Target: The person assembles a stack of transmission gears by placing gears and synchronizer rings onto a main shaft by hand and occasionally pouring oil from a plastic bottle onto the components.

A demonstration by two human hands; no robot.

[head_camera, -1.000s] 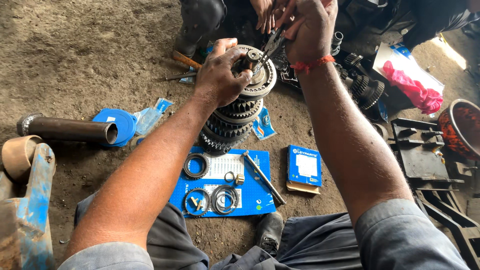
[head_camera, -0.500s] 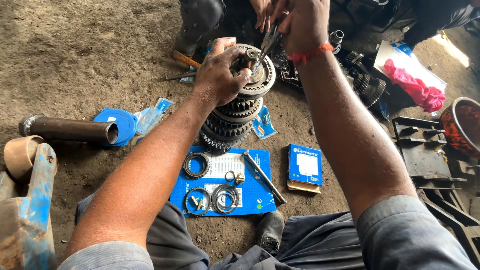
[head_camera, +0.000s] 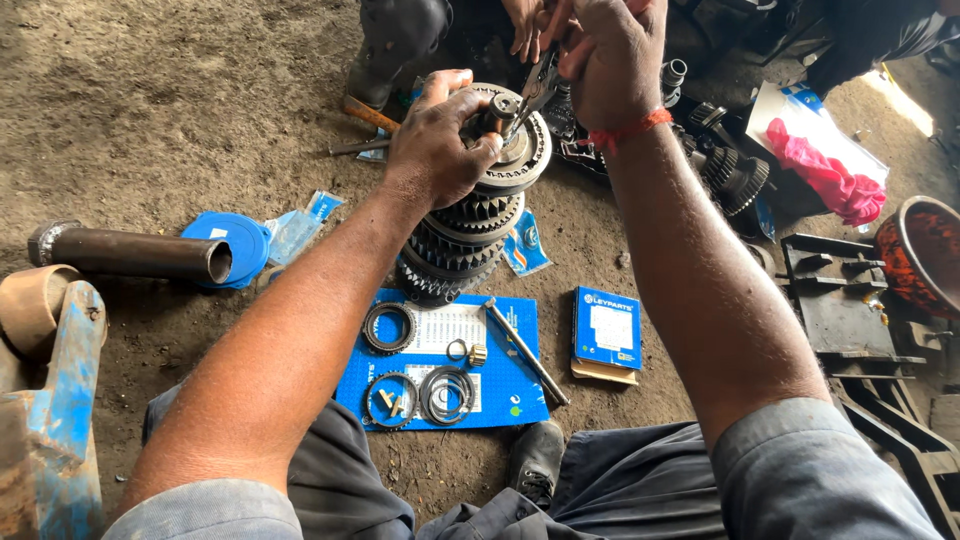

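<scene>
An upright stack of steel gears on a shaft stands on the dirt floor in front of me. My left hand grips the top gear of the stack. My right hand holds pliers whose tips touch the shaft end at the top. Below the stack lies a blue card with several rings, a bearing ring and a steel rod.
A small blue box lies right of the card. A steel pipe and a blue round lid lie at left, a blue metal part at the lower left. More gears, a pink rag and another person's hands are at the back.
My right hand with the pliers has shifted slightly up and away over the shaft top. My left hand stays on the top gear.
</scene>
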